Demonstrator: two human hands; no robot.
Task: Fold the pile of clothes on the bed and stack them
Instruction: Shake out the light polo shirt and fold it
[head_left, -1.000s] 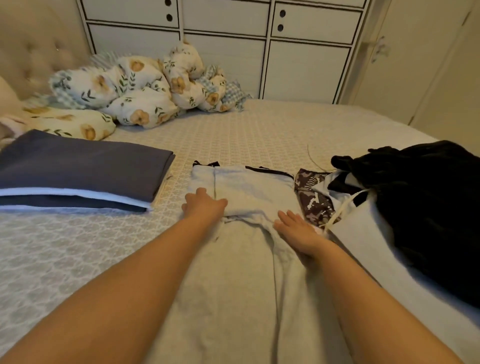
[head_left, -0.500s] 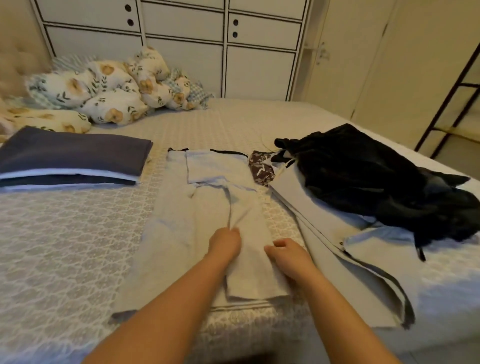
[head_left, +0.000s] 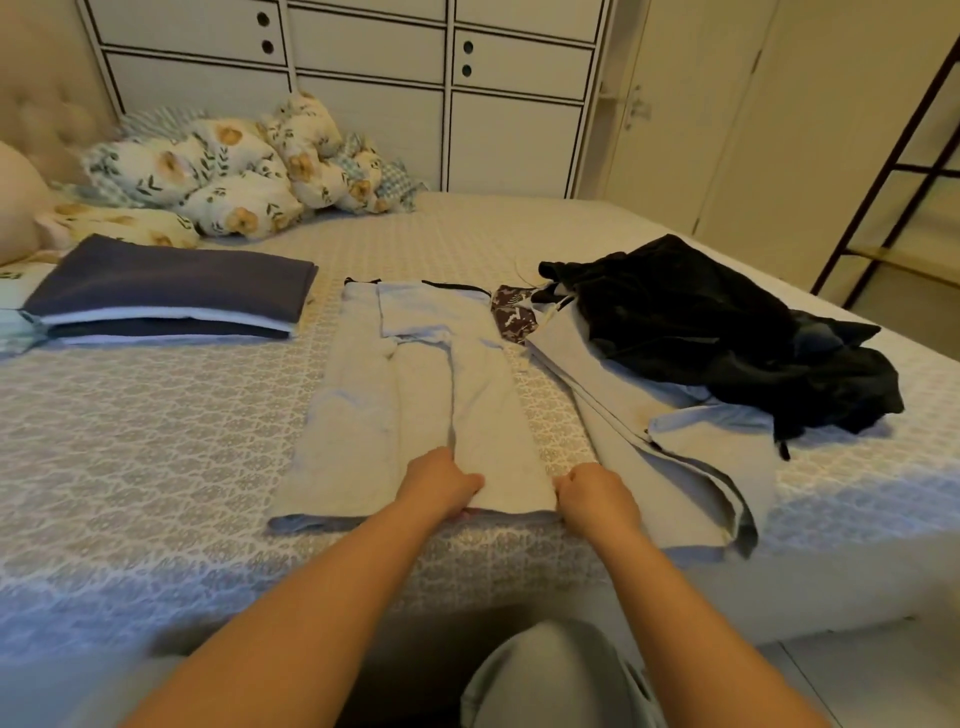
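1. Head view: the pale grey trousers (head_left: 415, 405) lie mid-bed, long axis running from the near edge toward the cabinets, waistband far, hems near.
2. The left hand (head_left: 441, 486) and right hand (head_left: 597, 499), fingers curled, each pinch the near hem.

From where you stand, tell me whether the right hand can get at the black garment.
Probably yes: the black garment lies uncovered on top of the pile, but the right hand must first release the grey trousers.
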